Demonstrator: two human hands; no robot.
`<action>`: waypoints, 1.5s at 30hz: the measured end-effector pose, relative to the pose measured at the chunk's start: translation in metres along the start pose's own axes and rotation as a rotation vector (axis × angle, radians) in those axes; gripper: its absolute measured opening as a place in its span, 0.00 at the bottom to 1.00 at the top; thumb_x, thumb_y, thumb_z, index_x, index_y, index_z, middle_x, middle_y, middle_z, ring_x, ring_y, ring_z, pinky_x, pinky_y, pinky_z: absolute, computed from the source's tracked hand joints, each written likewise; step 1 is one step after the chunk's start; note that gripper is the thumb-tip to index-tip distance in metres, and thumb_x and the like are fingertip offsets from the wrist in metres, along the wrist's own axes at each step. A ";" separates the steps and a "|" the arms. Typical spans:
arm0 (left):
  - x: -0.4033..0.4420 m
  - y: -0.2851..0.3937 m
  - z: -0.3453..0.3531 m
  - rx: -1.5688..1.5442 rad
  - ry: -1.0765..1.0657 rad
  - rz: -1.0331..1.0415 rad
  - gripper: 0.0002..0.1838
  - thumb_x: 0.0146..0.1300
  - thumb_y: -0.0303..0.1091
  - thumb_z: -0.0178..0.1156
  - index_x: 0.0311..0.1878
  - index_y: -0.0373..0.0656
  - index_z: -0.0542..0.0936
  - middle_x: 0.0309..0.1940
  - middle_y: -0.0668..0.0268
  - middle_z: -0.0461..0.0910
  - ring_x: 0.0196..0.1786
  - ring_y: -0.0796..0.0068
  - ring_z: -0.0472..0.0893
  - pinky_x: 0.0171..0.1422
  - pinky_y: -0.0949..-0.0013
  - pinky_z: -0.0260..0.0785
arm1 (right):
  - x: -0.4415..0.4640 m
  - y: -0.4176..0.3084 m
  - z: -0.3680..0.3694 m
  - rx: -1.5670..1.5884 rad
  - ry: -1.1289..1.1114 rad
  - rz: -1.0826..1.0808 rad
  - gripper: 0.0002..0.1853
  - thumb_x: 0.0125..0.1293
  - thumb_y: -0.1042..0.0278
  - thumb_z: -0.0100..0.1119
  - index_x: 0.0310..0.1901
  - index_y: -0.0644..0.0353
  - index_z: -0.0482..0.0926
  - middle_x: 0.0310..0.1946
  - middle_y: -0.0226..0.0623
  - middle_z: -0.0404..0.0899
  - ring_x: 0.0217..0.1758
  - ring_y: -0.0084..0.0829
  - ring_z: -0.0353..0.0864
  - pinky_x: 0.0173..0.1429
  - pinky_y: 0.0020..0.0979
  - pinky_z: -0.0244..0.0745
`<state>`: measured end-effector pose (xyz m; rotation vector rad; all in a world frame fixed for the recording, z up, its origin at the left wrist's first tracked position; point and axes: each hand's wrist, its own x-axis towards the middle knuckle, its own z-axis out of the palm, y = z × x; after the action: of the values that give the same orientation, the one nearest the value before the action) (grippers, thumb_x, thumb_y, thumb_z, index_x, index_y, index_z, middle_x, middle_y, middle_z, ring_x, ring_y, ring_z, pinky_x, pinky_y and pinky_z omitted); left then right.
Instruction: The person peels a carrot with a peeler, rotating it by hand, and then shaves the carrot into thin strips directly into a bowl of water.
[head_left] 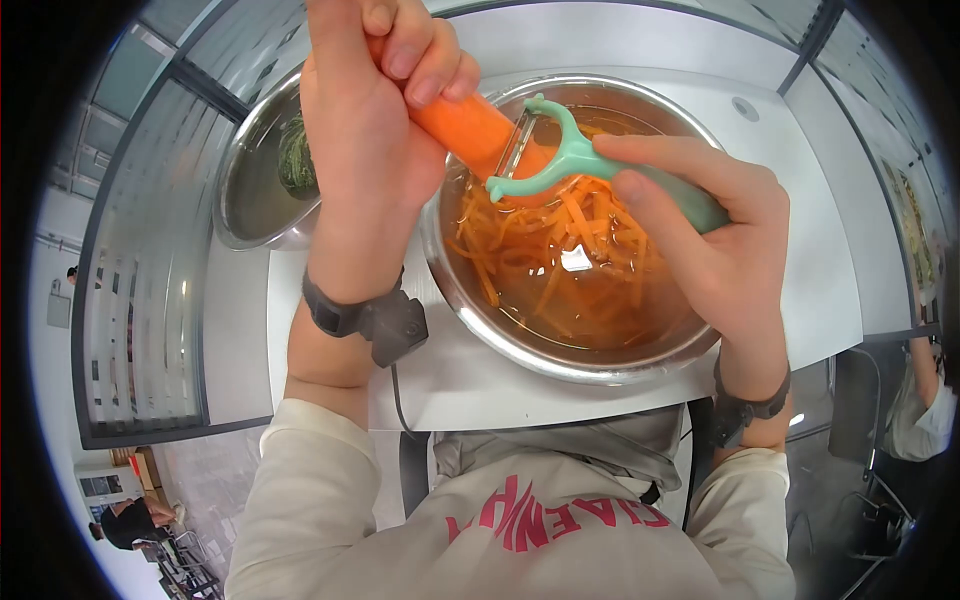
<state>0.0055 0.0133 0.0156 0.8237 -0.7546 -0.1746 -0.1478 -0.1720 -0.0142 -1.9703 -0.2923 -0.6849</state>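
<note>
My left hand (375, 110) is wrapped round the upper end of a carrot (462, 128), which slants down to the right over a metal bowl (560, 372). In my right hand (725, 220) is a mint-green Y-shaped peeler (570, 160), gripped by its handle. Its blade lies against the carrot near the lower end. Below, many orange carrot strips (585, 225) sit in water inside the bowl. The carrot's top end is hidden by my left fingers.
A second metal bowl (235, 215) at the left holds a dark green striped vegetable (297, 160), partly behind my left arm. Both bowls stand on a white table (815, 290) with partition panels around it. A cable (398, 395) hangs from my left wristband. Other people are in the background.
</note>
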 end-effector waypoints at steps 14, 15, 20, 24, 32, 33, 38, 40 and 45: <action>0.008 0.018 -0.019 -0.439 -0.204 -0.136 0.25 0.79 0.61 0.52 0.31 0.53 0.70 0.21 0.78 0.61 0.24 0.82 0.62 0.33 0.73 0.60 | 0.006 0.023 -0.015 -0.344 -0.100 0.031 0.12 0.64 0.77 0.70 0.49 0.63 0.89 0.40 0.43 0.91 0.40 0.33 0.90 0.47 0.29 0.81; 0.010 0.018 -0.021 -0.436 -0.215 -0.136 0.25 0.79 0.61 0.52 0.30 0.53 0.70 0.21 0.78 0.61 0.23 0.82 0.62 0.33 0.73 0.61 | 0.007 0.026 -0.016 -0.393 -0.066 0.005 0.12 0.64 0.77 0.70 0.49 0.62 0.89 0.38 0.42 0.91 0.38 0.33 0.89 0.46 0.29 0.80; 0.015 0.015 -0.025 -0.493 -0.312 -0.185 0.27 0.79 0.61 0.52 0.27 0.54 0.68 0.19 0.78 0.61 0.23 0.82 0.63 0.33 0.72 0.61 | 0.008 0.021 -0.023 -0.760 -0.006 -0.102 0.13 0.62 0.76 0.72 0.48 0.54 0.91 0.29 0.33 0.83 0.31 0.35 0.79 0.38 0.32 0.75; 0.017 0.015 -0.029 -0.502 -0.367 -0.198 0.28 0.78 0.63 0.52 0.25 0.55 0.68 0.17 0.78 0.62 0.22 0.82 0.64 0.33 0.73 0.61 | 0.012 0.030 -0.023 -0.958 0.057 -0.351 0.13 0.56 0.75 0.72 0.43 0.49 0.92 0.27 0.27 0.80 0.36 0.31 0.79 0.34 0.34 0.73; 0.028 0.009 -0.042 -0.525 -0.536 -0.263 0.29 0.75 0.63 0.57 0.21 0.56 0.68 0.15 0.79 0.67 0.19 0.83 0.67 0.32 0.75 0.65 | 0.010 0.027 -0.019 -0.380 0.195 -0.146 0.09 0.64 0.74 0.70 0.46 0.58 0.91 0.33 0.33 0.89 0.35 0.28 0.86 0.41 0.28 0.80; 0.029 0.008 -0.042 -0.528 -0.554 -0.270 0.29 0.74 0.64 0.57 0.21 0.56 0.68 0.14 0.80 0.66 0.19 0.84 0.68 0.31 0.75 0.65 | 0.009 0.026 -0.019 -0.332 0.159 -0.104 0.09 0.65 0.73 0.69 0.46 0.59 0.91 0.34 0.35 0.90 0.34 0.28 0.87 0.42 0.27 0.81; 0.032 0.004 -0.044 -0.512 -0.632 -0.269 0.30 0.73 0.65 0.58 0.20 0.57 0.67 0.13 0.80 0.66 0.18 0.84 0.67 0.30 0.76 0.65 | 0.008 0.013 -0.026 -0.254 -0.024 0.092 0.11 0.71 0.73 0.65 0.51 0.65 0.89 0.44 0.39 0.91 0.46 0.25 0.88 0.54 0.25 0.79; 0.033 0.003 -0.043 -0.520 -0.653 -0.272 0.30 0.73 0.64 0.58 0.20 0.56 0.68 0.13 0.80 0.65 0.18 0.84 0.67 0.29 0.76 0.65 | 0.006 0.023 -0.021 -0.355 0.055 0.006 0.11 0.69 0.74 0.66 0.51 0.63 0.89 0.39 0.37 0.90 0.42 0.25 0.87 0.51 0.26 0.78; 0.027 0.001 -0.037 -0.530 -0.585 -0.295 0.29 0.75 0.60 0.56 0.20 0.56 0.67 0.13 0.80 0.65 0.18 0.84 0.66 0.29 0.75 0.64 | 0.013 0.027 -0.023 -0.673 0.022 -0.123 0.13 0.61 0.75 0.70 0.46 0.50 0.91 0.29 0.30 0.82 0.31 0.34 0.80 0.37 0.32 0.76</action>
<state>0.0499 0.0246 0.0148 0.3635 -1.0656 -0.8696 -0.1324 -0.2063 -0.0191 -2.5926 -0.1812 -0.9725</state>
